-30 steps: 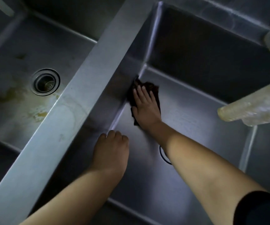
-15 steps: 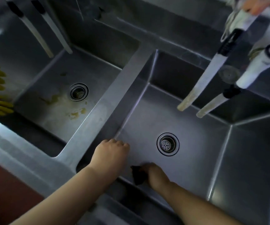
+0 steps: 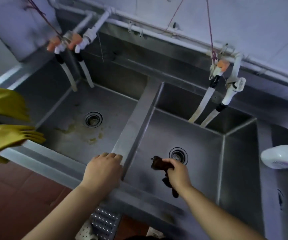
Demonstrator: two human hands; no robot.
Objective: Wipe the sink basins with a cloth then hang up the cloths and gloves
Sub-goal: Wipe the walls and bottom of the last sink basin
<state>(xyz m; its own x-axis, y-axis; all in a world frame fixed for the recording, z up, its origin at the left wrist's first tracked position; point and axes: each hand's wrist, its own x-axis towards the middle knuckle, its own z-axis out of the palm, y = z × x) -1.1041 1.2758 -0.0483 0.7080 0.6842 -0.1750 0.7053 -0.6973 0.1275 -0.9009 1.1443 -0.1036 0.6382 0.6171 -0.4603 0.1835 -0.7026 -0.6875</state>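
Brown cloth lifted over the right basin

Now the right hand [image 3: 178, 174] grasps a dark brown cloth [image 3: 158, 164], fingers curled round it, one end bunched past the knuckles, the other dangling below the wrist, just short of the right basin's drain [image 3: 178, 155]. Left hand [image 3: 103, 172] rests on the steel divider [image 3: 136, 118], fingers curled over its edge. Yellow gloves [image 3: 6, 137] hang over the sink's left rim.

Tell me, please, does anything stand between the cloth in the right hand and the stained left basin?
Only the steel divider separates them. The right hand grips the dark cloth over the right basin, and the left hand rests on that divider's near end.
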